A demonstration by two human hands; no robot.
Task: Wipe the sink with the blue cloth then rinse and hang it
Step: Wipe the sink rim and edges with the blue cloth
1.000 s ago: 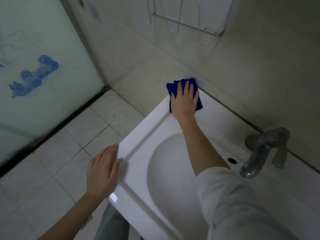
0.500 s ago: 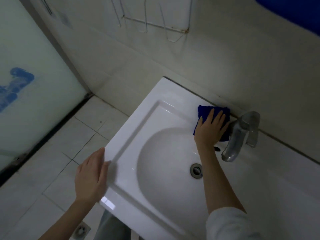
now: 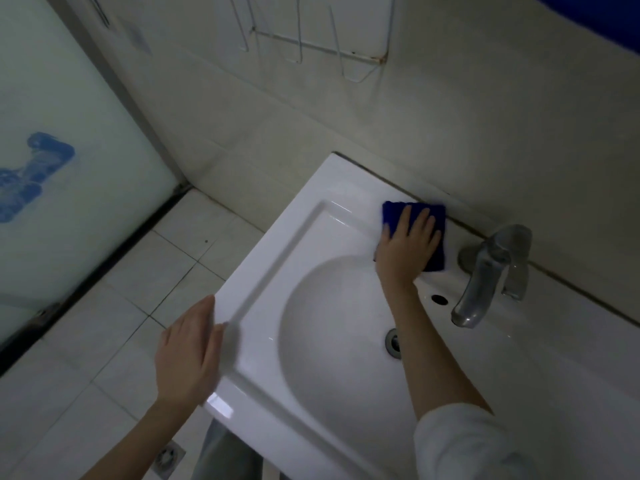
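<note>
Steel tap [image 3: 485, 271] (right) beside blue cloth [image 3: 434, 233]

The white sink [image 3: 277, 258] carried a blue cloth [image 3: 434, 237] on its back ledge, seemingly touching the wall, near the tap [image 3: 485, 275].

You'll find no readable text, brand, number or sign here. The glass door [image 3: 69, 174], well off to the left of your left hand [image 3: 188, 348], carries only a blurred blue figure, not lettering. Sink [image 3: 277, 244] and tap [image 3: 485, 275] show no markings.
</note>
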